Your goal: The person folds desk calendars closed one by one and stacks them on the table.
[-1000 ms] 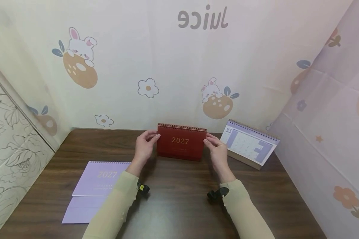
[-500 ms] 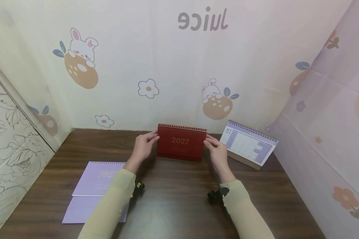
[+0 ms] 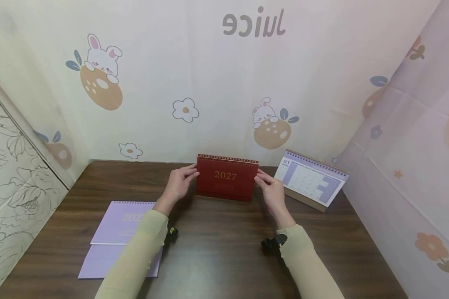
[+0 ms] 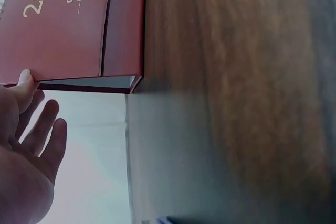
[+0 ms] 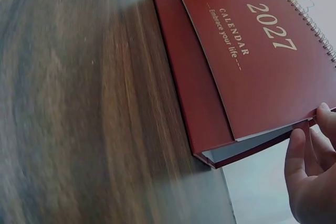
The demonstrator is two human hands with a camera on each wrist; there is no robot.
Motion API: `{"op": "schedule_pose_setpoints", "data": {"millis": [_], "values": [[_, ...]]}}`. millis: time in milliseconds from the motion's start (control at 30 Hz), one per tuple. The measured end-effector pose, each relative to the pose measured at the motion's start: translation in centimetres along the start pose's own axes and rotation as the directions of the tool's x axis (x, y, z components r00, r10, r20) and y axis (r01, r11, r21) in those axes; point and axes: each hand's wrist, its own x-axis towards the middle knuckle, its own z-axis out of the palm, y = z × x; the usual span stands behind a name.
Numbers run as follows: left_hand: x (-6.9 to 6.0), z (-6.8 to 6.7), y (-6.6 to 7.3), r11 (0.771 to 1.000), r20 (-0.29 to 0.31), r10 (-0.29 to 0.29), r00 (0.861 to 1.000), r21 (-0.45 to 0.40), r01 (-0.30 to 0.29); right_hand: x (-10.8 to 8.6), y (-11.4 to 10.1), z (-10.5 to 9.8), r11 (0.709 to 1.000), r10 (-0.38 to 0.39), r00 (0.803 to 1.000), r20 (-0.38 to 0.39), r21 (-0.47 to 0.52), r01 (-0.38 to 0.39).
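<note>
A red desk calendar (image 3: pixel 225 177) with a gold 2027 stands upright at the back middle of the table, its spiral binding on top. My left hand (image 3: pixel 177 182) pinches its left side edge, thumb at the front cover. In the left wrist view that hand's other fingers (image 4: pixel 44 135) spread loosely beside the calendar. At the opposite edge my right hand (image 3: pixel 272 190) pinches the cover between thumb and index finger, as the right wrist view shows. The calendar's bottom rests on the wood, and its triangular stand is open at the sides.
A lilac 2027 desk calendar (image 3: pixel 116 226) lies at the left, partly hidden by my left forearm. Angled at the back right stands a purple-and-white desk calendar (image 3: pixel 304 178) showing page 01. A patterned cloth (image 3: pixel 224 74) hangs right behind the table (image 3: pixel 224 253).
My left wrist and forearm have swung slightly to the left, uncovering a bit more of the lilac calendar's lower part. The red calendar and my right hand stay almost where they were.
</note>
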Motion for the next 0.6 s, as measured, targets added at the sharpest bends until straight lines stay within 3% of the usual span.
{"op": "schedule_pose_setpoints", "data": {"millis": [300,600], "values": [[0.05,-0.41,-0.04,0.997,0.076,0.038,0.996,0.062,-0.042,0.22,0.45,-0.7,0.995,-0.026,0.997,0.075,-0.093,0.033],[-0.09,-0.43,-0.22,0.996,0.06,0.069,0.996,0.057,-0.073,0.08,0.46,-0.56,0.992,-0.036,0.998,0.059,-0.115,0.043]]}}
